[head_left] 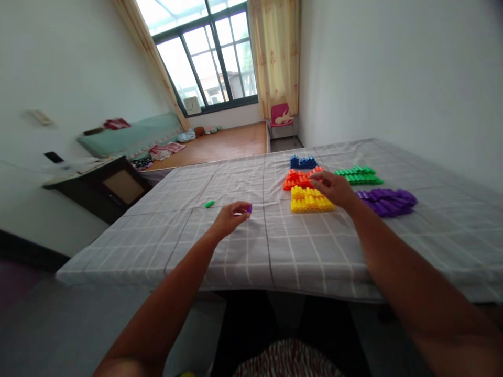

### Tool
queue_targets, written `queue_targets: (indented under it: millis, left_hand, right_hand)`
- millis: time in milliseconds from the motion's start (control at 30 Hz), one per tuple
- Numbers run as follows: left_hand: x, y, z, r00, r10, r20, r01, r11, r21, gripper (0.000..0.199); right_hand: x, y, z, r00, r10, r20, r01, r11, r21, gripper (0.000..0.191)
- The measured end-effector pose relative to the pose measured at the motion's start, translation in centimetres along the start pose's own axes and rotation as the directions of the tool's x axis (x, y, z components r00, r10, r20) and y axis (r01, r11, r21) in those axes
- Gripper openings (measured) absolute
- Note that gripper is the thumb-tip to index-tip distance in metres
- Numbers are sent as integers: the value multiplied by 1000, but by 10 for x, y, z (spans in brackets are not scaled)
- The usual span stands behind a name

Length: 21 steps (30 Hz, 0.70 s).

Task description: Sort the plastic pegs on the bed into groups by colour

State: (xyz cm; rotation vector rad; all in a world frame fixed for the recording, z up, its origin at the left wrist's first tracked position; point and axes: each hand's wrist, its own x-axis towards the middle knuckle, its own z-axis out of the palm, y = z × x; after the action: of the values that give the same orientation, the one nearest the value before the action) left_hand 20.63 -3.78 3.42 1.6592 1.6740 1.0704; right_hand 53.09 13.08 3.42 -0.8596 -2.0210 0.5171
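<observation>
Head view: left hand (230, 217) pinches a purple piece (249, 209) in a narrow grip on the surface (243, 251); right hand (334, 188) rests on orange (298, 179) and yellow rows (310, 200), grip unclear. Sorting seems underway; purple pile (387, 200) lies right.

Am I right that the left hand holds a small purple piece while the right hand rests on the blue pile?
Not quite. The head view shows the right hand on the orange pile, at its edge with the yellow pile, not on the blue pile, which lies farther back, untouched. The rest holds: the left hand pinches a small purple piece in its fingers.
</observation>
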Motion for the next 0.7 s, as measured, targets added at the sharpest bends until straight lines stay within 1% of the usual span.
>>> queue_targets:
  millis: [67, 133, 167, 233, 300, 400, 467, 533, 600, 667, 700]
  left_hand:
    - [17, 18, 33, 999, 26, 43, -19, 987, -163, 37]
    - [32, 36, 63, 997, 37, 73, -10, 944, -330, 40]
    - [39, 44, 77, 996, 38, 83, -2, 915, -403, 42]
    - [48, 57, 98, 994, 40, 101, 17, 861, -508, 45]
    - [55, 66, 110, 993, 40, 110, 30, 825, -565, 45]
    - [58, 72, 117, 994, 33, 108, 40, 793, -608, 46]
    - [58, 73, 118, 993, 37, 114, 43, 775, -631, 46]
    - [57, 73, 119, 991, 53, 125, 41, 758, -651, 48]
    - [54, 73, 119, 989, 49, 137, 52, 756, -652, 49]
    - [48, 71, 112, 992, -8, 128, 86, 782, -617, 51]
    - [45, 70, 106, 992, -42, 117, 103, 803, -587, 51]
  right_hand:
    - [-2, -8, 5, 986, -21, 163, 0, 992, 124, 38]
    - [-3, -16, 8, 950, -57, 306, -17, 972, 235, 43]
    - [-4, -19, 9, 931, -77, 358, -27, 961, 276, 45]
    - [-4, -24, 7, 897, -117, 427, -38, 940, 339, 48]
    - [-3, -23, 5, 883, -147, 447, -40, 923, 382, 49]
    - [-3, -19, 3, 887, -158, 434, -36, 913, 407, 48]
    - [-3, -18, 6, 886, -171, 432, -18, 916, 400, 49]
    - [-4, -21, 11, 877, -194, 440, 9, 922, 388, 48]
    - [-3, -27, 11, 874, -206, 441, 40, 933, 356, 46]
    - [-1, -31, -2, 892, -183, 413, 65, 956, 284, 45]
    - [0, -30, -15, 908, -157, 388, 70, 971, 229, 46]
